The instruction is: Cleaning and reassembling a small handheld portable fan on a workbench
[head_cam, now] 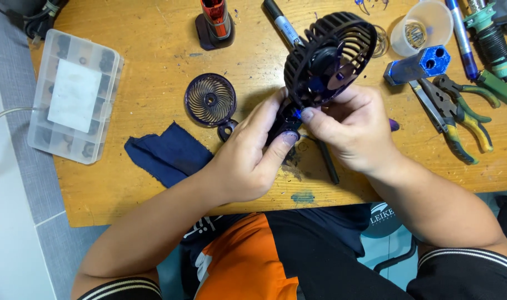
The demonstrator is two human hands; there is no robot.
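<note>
Nearest the lens: orange and black shirt [248, 261], forearms reaching up over wooden table [125, 189]. Far left, clear plastic compartment box [74, 94] with white sheet on lid. Next, dark blue cloth [167, 153] lying flat near table edge. Just above it, round spiral fan grille [210, 100] lying detached. Behind that, red and black tool upright in a stand [215, 22]. Centre: left hand [248, 155] closed round lower handle of small black fan [328, 58], thumb pressed on it. Right hand [350, 125] pinching same handle just under fan head, fingers narrow. Fan raised above table, cage tilted toward upper right. Further right, blue block with two holes [417, 64], clear cup [423, 25], pliers with green and yellow grips [459, 111].
</note>
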